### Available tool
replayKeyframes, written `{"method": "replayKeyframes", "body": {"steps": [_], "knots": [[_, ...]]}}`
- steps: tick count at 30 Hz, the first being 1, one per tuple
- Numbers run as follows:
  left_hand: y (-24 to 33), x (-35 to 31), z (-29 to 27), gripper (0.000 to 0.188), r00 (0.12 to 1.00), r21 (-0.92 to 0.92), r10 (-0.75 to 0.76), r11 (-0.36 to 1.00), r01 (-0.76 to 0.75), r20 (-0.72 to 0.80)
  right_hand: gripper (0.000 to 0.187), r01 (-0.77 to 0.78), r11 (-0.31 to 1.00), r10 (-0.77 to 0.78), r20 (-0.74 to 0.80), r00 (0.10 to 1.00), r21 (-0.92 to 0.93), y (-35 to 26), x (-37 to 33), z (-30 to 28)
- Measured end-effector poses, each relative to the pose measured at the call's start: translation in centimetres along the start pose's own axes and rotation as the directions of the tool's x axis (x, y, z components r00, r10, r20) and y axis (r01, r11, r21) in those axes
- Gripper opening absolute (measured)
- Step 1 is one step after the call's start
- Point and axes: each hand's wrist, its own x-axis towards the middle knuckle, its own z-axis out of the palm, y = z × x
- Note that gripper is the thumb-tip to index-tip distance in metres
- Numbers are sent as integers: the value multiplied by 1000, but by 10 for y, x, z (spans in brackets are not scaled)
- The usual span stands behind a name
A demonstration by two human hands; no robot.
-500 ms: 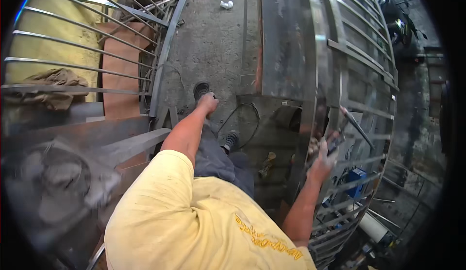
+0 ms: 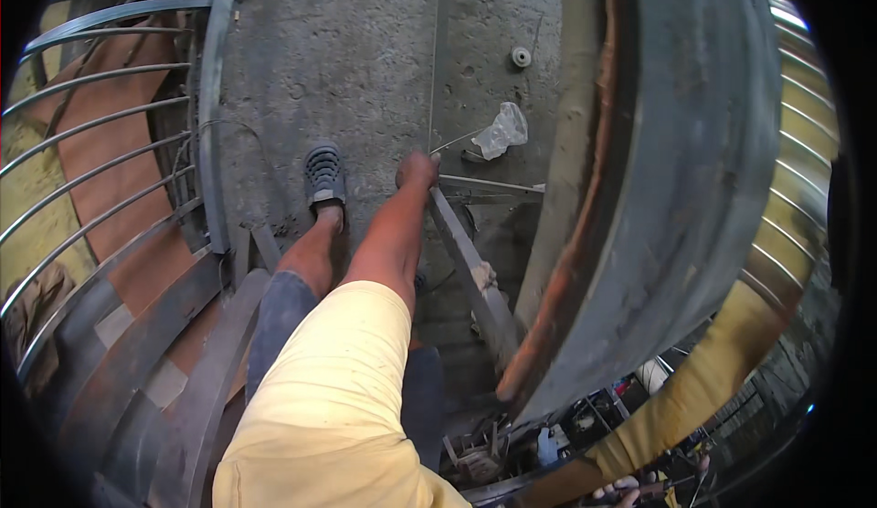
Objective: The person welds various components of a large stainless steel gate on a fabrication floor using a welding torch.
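Observation:
My left hand (image 2: 418, 171) is stretched out over the floor, its fingers closed. It is at the top end of a grey metal bar (image 2: 466, 248); whether it grips that bar is hidden. A thin rod runs from beside the fist towards a crumpled clear plastic bag (image 2: 503, 132). At the lower right edge, beyond the shiny metal strip, part of my right hand (image 2: 621, 492) shows with its fingers around a dark tool (image 2: 660, 489). The picture's edge cuts off most of that hand, and the tool's kind is unclear.
A large grey metal panel (image 2: 694, 161) with a rusty edge stands at right, a mirror-like strip (image 2: 681, 398) along its far side. Barred metal grating (image 2: 212, 97) and brown sheet (image 2: 114, 152) lie at left. A small white spool (image 2: 521, 57) is on the concrete floor (image 2: 338, 42).
My view has turned, so the panel now fills the right side. My left hand has moved from beside my shoe to the metal bar. My right hand has slipped to the lower edge.

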Motion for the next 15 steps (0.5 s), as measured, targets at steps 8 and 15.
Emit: {"method": "replayKeyframes", "body": {"steps": [8, 15], "knots": [[7, -42, -83, 42, 998, -106, 6, 994, -13, -65, 37, -135, 961, 171, -135, 976, 243, -12, 10, 16], [17, -106, -400, 19, 823, -719, -117, 565, -405, -556, 37, -13, 958, 35, -71, 997, 286, 1, 68, -2]]}}
